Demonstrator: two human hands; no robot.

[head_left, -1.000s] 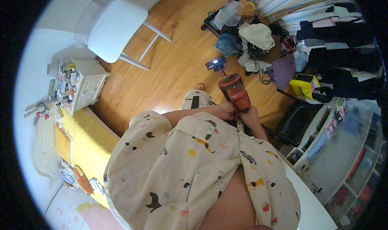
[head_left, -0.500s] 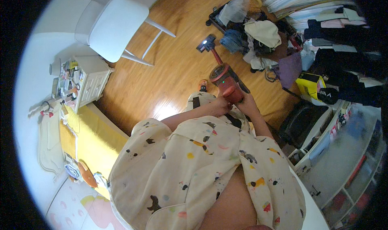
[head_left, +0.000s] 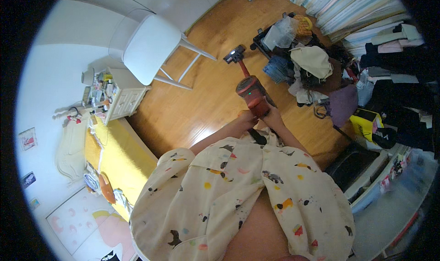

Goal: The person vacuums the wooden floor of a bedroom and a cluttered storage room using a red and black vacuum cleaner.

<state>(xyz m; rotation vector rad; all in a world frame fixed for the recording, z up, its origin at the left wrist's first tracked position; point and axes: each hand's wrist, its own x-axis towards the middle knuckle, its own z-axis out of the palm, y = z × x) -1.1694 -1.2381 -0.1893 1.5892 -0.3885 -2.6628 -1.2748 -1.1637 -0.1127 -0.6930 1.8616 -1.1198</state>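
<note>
A red and dark grey cordless stick vacuum cleaner points away from me, its tube slanting to a floor head with a lit lamp. My right hand is wrapped round the grip at the rear of the body. Close beside it, my left hand is closed at the back end of the vacuum cleaner, its fingers partly hidden. The floor head rests on the wooden floor, between the legs of a white chair and a heap of clothes and bags.
On the left, a cream bedside cabinet piled with small items adjoins a bed with a yellow cover. To the right lie dark clothes, a yellow box and a black seat. Striped curtains hang at the far right.
The vacuum cleaner's floor head has moved forward and left across the floor, nearer the chair legs. My view has shifted, and the orange footwear seen before is hidden now. Both hands keep their hold.
</note>
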